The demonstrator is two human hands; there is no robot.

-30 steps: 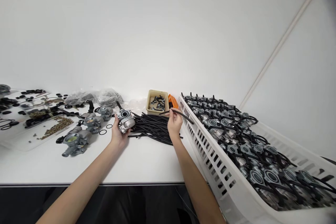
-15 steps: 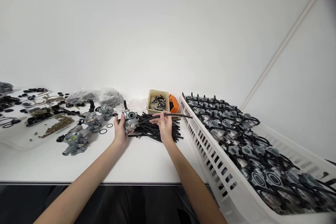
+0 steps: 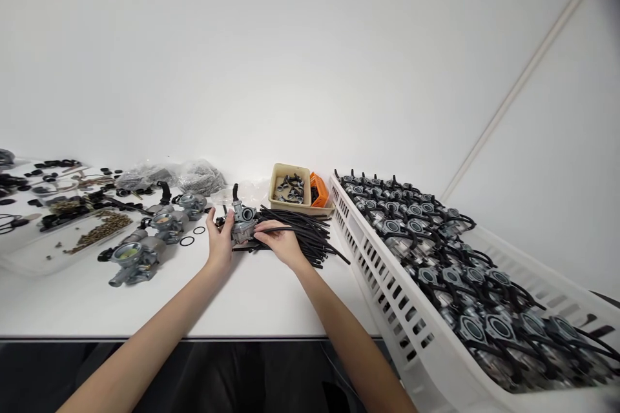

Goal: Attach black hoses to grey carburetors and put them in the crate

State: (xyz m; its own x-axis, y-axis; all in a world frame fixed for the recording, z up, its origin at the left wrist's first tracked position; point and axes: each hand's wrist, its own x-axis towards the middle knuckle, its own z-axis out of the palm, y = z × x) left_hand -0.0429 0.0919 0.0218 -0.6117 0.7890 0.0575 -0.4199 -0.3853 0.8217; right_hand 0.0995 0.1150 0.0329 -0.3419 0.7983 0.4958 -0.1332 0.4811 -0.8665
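My left hand (image 3: 221, 242) is closed around the left side of a small metal carburetor (image 3: 243, 222), held upright above the table with a black elbow on its top. My right hand (image 3: 281, 242) pinches a black rubber hose (image 3: 277, 229) close to its end, against the lower right side of the carburetor. Whether the hose is seated on a fitting there is hidden by the fingertips. Behind and under my right hand lies a pile of cut black hoses (image 3: 314, 232).
A white slatted crate (image 3: 387, 277) full of carburetors with hoses stands at the right. Behind the hoses are a cream bin (image 3: 274, 188) of small elbows and an orange basket (image 3: 318, 192). Several carburetors (image 3: 130, 258), two O-rings (image 3: 186, 241) and a tray of brass parts (image 3: 104, 229) lie left.
My right hand has moved left with the hose, from beside the carburetor to its lower right side. My left hand still holds the carburetor. The view has shifted slightly.
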